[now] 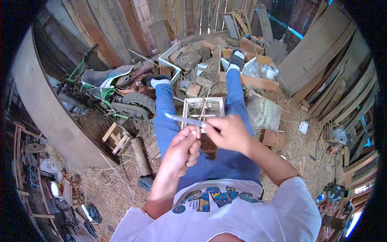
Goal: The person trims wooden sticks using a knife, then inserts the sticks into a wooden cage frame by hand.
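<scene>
My right hand (229, 133) is closed around the handle of a knife (183, 119), whose pale blade points left. Just below the blade, my left hand (184, 151) pinches a thin wooden stick (207, 96) that slants up and away past the knife. Blade and stick cross close to my left fingertips; whether they touch I cannot tell. Beyond both hands, between my legs, stands a small wooden frame (221, 105) with thin slats or rods across it. My hands hide its near part.
Straw covers the ground. Wood scraps (193, 90) and a white angled frame (175, 69) lie near my feet. On the left are a motorbike wheel (139, 105), a small wooden stool (117, 139) and a log (140, 157). Boards (318, 60) lean at right.
</scene>
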A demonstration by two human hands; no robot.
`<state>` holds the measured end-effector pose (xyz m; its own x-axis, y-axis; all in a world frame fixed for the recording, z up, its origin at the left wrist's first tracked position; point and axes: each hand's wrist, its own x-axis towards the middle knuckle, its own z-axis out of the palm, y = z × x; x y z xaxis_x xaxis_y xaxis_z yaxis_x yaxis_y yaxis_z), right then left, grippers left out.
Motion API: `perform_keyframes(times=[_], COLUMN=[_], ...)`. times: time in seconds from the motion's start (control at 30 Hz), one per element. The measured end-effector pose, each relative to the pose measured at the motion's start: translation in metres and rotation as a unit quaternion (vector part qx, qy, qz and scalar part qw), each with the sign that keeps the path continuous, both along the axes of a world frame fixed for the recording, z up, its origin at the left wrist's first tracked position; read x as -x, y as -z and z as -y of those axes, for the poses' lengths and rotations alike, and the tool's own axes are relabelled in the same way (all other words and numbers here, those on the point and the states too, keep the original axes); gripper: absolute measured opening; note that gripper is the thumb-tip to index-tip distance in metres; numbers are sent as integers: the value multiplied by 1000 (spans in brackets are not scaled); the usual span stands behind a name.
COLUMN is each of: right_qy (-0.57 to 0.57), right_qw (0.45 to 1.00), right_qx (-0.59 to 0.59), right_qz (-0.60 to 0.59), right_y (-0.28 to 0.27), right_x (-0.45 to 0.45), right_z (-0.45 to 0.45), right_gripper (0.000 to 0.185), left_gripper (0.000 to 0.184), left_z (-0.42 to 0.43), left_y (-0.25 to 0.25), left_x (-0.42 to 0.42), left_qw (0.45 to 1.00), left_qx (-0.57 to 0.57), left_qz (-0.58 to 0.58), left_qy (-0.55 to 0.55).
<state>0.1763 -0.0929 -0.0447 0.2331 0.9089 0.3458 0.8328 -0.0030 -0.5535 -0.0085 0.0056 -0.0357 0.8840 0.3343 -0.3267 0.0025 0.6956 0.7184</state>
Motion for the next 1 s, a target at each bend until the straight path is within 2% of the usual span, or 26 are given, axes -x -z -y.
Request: perform_keyframes(times=[0.07,0.13,0.17,0.27,0.33,0.37,0.47,0.53,0.6,0.73,0.8,0.93,0.97,1.0], right_qy=[-6,54,48,-24,34,49,-4,1,47,13,44,-8,3,29], right_qw=[1000,996,998,999,998,997,1000,1000,997,999,997,1000,1000,994], right_qx=[-8,-36,7,-28,11,-51,-13,-10,-43,-34,5,-12,-1,28], right_qz=[11,-61,-38,-8,-52,-32,-10,3,-34,-12,-67,-17,-22,-106], right_y=[-1,-7,-5,2,-2,-4,-5,-1,-1,2,-6,-2,-9,-9], right_x=[-5,-15,-12,0,-13,-17,-2,-9,-21,-17,-24,-13,-13,-21], right_z=[-4,-9,-6,-1,-6,-8,0,-2,-6,-1,0,8,8,4], right_gripper=[32,28,28,28,27,29,29,31,31,33,32,29,29,28], left_gripper=[13,14,14,14,14,14,13,12,12,11,11,12,12,12], left_z=[-1,2,3,0,-2,-1,-8,-13,-12,-16,-15,-13,-13,-14], left_y=[0,-2,-1,-2,-1,0,-1,5,4,8,8,6,5,4], left_x=[0,1,1,0,3,5,3,5,6,6,6,2,2,3], left_qw=[1000,1000,1000,999,1000,1000,998,985,980,966,964,972,972,973], left_qx=[0,-29,-28,-29,2,5,53,137,158,209,211,190,190,180], left_qz=[-8,-9,-6,-11,-1,-2,12,50,55,58,68,55,55,62], left_qy=[-6,-7,-9,-16,7,6,38,90,106,141,143,128,128,133])
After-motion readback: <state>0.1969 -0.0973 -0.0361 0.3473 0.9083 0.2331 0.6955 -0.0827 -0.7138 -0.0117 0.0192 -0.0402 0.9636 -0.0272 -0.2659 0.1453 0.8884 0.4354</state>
